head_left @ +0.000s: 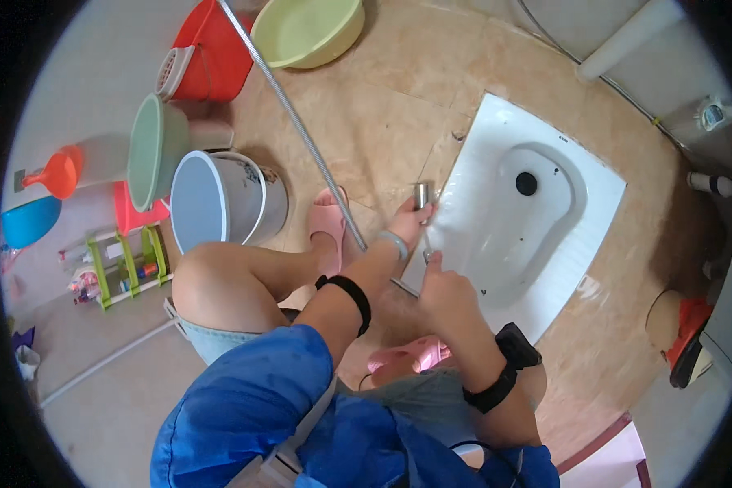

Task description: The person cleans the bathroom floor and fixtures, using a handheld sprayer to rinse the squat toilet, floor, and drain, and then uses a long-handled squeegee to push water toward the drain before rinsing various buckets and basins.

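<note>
My left hand [411, 220] reaches to the left edge of a white squat toilet [477, 150], its fingers closed round a short silver metal cylinder [421, 195]. Just nearer to me, my right hand [450, 294] is closed on a slim metal tube [405, 286], whose end sticks out to its left. A small round metal piece [428, 255] shows at the right thumb. A silver flexible hose [301, 126] runs down from the top and passes behind my left forearm; whether it joins the tube is hidden. Pink slippers [327, 232] are on my feet.
Left of me stand a white bucket [244, 199], a green basin [149, 154], a red mop bucket [220, 65] and a yellow basin [309, 32]. An orange dipper [61, 172] hangs above a green rack [130, 264] with bottles. A pipe [630, 41] runs along the right wall.
</note>
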The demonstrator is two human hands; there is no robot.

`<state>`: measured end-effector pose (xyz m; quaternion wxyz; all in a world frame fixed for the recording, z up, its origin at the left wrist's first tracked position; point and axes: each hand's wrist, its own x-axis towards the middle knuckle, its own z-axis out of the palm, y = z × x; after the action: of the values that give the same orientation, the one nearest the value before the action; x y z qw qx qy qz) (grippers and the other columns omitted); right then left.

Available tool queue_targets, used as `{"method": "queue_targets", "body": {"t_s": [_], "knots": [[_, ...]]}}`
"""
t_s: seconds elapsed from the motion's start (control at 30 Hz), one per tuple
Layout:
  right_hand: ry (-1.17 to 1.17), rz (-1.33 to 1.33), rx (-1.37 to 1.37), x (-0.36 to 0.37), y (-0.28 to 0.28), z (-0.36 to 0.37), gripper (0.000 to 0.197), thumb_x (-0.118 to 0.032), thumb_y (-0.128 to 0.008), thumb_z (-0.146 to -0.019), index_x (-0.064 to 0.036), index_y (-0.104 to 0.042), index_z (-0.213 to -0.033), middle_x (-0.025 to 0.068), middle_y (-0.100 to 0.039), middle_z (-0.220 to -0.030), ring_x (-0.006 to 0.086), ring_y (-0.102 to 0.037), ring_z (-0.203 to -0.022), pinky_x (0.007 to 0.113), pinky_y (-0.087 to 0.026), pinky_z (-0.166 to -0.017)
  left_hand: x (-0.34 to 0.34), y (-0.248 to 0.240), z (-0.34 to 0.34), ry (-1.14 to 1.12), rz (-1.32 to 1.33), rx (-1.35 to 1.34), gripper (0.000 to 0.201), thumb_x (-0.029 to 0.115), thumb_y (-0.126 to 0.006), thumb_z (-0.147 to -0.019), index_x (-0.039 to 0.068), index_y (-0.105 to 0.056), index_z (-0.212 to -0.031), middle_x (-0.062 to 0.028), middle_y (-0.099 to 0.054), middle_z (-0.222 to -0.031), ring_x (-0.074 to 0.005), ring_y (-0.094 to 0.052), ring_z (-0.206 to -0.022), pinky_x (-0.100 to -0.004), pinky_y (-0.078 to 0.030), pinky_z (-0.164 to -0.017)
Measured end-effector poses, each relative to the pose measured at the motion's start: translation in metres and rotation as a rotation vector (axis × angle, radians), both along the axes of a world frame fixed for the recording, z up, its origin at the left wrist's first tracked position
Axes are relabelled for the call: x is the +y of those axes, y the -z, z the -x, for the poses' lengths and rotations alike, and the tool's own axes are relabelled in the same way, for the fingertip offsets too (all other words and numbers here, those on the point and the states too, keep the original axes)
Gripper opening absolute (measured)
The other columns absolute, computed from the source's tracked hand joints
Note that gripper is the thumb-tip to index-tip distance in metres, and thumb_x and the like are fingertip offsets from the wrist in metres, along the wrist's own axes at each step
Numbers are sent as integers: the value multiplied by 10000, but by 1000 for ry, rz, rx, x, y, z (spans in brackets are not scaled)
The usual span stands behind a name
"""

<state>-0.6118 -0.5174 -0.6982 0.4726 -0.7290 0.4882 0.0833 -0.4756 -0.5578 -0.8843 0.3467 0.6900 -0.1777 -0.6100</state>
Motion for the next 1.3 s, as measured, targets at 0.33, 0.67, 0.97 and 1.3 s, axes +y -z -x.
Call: {"method": "queue_targets", "body": {"t_s": [0.33, 0.67, 0.97, 1.3], "knots": [[288, 141, -106, -24, -12, -9, 581, -99, -493, -758, 106, -375, -1289, 238, -608, -680, 417, -609, -626, 486, -488, -590, -71, -39, -28, -29, -65, 743, 593, 598, -271, -924, 84, -557, -1003, -35, -564, -725, -158, -535, -607, -252, -460, -516], [312, 111, -71, -27, -13, -7, 607, -69, -470, -757, 132, -323, -1311, 258, -611, -698, 418, -619, -653, 499, -489, -618, -46, -44, -17, -155, -46, 557, 274, 136, -542, -905, 23, -466, -1143, -131, -569, -978, -287, -608, -889, -392, -541, -711], [305, 88, -37, -25, -4, -4, 585, -65, -461, -760, 175, -326, -1276, 263, -606, -698, 423, -615, -664, 496, -489, -617, -52, -49, -12, 21, -3, 420, 372, 35, -679, -786, -40, -508, -1107, -103, -594, -976, -214, -611, -870, -342, -505, -766], [422, -65, 128, -17, -13, 13, 579, -92, -454, -800, 91, -307, -1329, 234, -628, -743, 415, -618, -677, 493, -484, -641, -180, 19, 13, 511, 458, -944, 655, 292, -806, -668, -6, -495, -1161, -154, -558, -1123, -277, -571, -987, -369, -464, -857]]}}
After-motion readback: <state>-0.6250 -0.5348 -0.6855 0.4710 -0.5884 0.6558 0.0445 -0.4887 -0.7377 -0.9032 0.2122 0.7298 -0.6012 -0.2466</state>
